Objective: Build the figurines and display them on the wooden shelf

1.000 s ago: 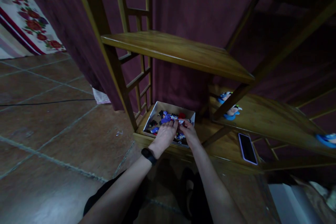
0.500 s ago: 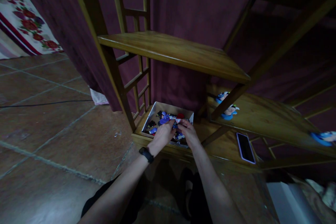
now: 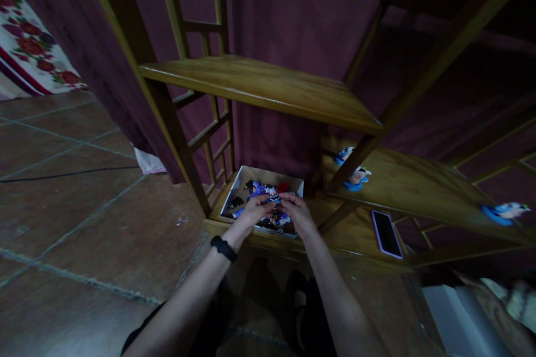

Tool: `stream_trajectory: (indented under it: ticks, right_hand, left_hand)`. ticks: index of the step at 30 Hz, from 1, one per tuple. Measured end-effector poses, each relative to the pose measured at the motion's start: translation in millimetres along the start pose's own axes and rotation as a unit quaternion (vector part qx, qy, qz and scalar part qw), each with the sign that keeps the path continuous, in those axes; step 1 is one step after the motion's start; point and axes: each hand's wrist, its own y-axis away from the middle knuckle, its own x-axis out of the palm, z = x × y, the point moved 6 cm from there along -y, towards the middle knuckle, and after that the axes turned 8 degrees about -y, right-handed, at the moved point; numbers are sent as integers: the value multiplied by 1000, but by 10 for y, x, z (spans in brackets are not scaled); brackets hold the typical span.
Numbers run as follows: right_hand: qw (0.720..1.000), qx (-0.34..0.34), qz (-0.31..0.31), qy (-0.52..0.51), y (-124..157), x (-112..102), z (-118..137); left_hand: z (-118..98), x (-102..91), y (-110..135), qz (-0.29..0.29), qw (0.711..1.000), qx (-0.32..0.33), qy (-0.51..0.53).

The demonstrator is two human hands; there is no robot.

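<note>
Both hands (image 3: 253, 212) (image 3: 297, 212) hold a small figurine (image 3: 273, 196) over a rectangular cardboard box (image 3: 268, 177).

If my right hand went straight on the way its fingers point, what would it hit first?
Probably the small figure at the tips of your right hand, over the open box. Depth is unclear, so the fingers may already be touching it.

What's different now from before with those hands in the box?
The left hand has slid a little left, away from the right hand, so the small figure between them shows more. Any change of grip is too small to tell. The box, phone and wooden shelf stayed put.
</note>
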Motion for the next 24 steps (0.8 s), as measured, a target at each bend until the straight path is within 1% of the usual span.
stream_trajectory:
  ticks: [4,7,9,14,17,21,24]
  right_hand:
    - [1000,-1,-4,-3,2,0,8]
    - [1000,0,-11,3,-1,-4,6]
    - [1000,-2,-13,6,-6,-4,1]
    - [1000,4,-12,24,-14,-1,-32]
    - [1000,0,-9,20,-9,20,-30]
    - [1000,6,-15,7,18,58,-11]
    - [1000,11,-14,19,38,89,1]
  left_hand:
    - [12,-17,27,-1,996,-55,73]
    - [36,-40,10,-11,991,-74,110]
    - [47,-55,-7,-24,991,-67,112]
    - [20,-77,-36,-70,995,-3,67]
    - [10,-74,-44,-77,995,13,55]
    - [24,-89,-61,-76,996,11,43]
    - [37,-97,-76,-74,996,16,35]
